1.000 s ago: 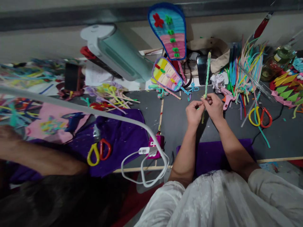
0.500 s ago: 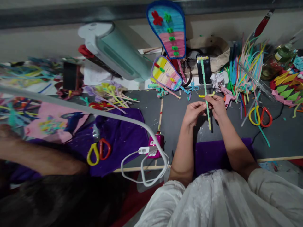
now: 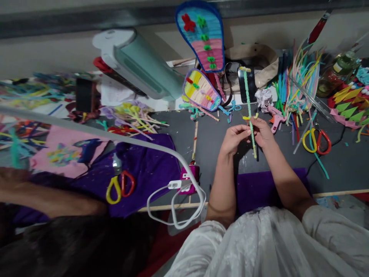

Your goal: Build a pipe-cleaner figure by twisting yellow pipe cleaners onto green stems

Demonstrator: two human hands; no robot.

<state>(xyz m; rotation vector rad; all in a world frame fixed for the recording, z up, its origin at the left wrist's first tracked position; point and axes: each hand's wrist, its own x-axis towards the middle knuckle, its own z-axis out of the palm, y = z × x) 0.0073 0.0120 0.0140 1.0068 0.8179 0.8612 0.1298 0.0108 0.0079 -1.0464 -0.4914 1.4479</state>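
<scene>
A long pale green pipe-cleaner stick (image 3: 247, 94) stands between my two hands, with a yellow piece across its top end. My left hand (image 3: 235, 137) pinches the stick from the left with thumb and fingertips. From the right, my right hand (image 3: 261, 131) has its fingers closed at a short yellow pipe cleaner (image 3: 246, 118) that crosses the stick. Just beyond the stick's upper part lies a black phone (image 3: 243, 85). The stick's lower end points down toward the purple cloth (image 3: 258, 188).
Yellow-and-red scissors (image 3: 316, 141) and a pink glue gun (image 3: 277, 118) lie on the right. Pipe-cleaner bundles (image 3: 307, 84) stand behind them. A white cable (image 3: 184, 156) hangs across the left side. Another person's arm (image 3: 52, 196) is at far left.
The yellow crosspiece looks shorter on the right, its end now bent up near my right fingers. The other person's hand at far left has moved down slightly.
</scene>
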